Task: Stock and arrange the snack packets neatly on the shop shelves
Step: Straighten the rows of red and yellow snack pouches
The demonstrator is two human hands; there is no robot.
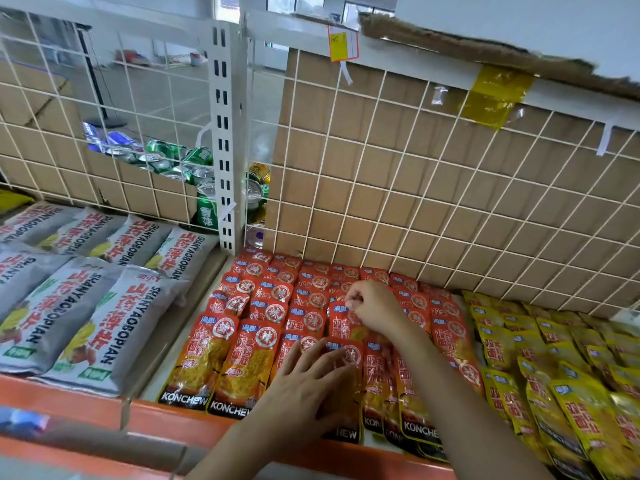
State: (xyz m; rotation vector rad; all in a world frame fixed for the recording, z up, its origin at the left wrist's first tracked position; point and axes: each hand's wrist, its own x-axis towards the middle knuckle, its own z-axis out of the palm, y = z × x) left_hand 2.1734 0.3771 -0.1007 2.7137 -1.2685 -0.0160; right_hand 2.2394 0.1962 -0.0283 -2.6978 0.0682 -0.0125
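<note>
Red KONCHEW snack packets (254, 355) lie in overlapping rows on the shelf, running from the orange front lip back to the wire grid. My left hand (311, 382) lies flat with spread fingers on a front-row red packet (346, 355), pressing it down. Further back, my right hand (374, 306) pinches the top edge of another red packet (341, 322) in the middle rows, fingers curled round it. Both forearms reach in from the bottom right and cover several packets.
Yellow packets (554, 382) of the same brand fill the shelf to the right. Grey SHANYAOBOPIAN bags (104, 320) lie on the left shelf section. A white wire grid (381, 188) backed by cardboard closes the rear; drink cans (180, 161) sit behind it. An orange shelf lip (166, 420) runs along the front.
</note>
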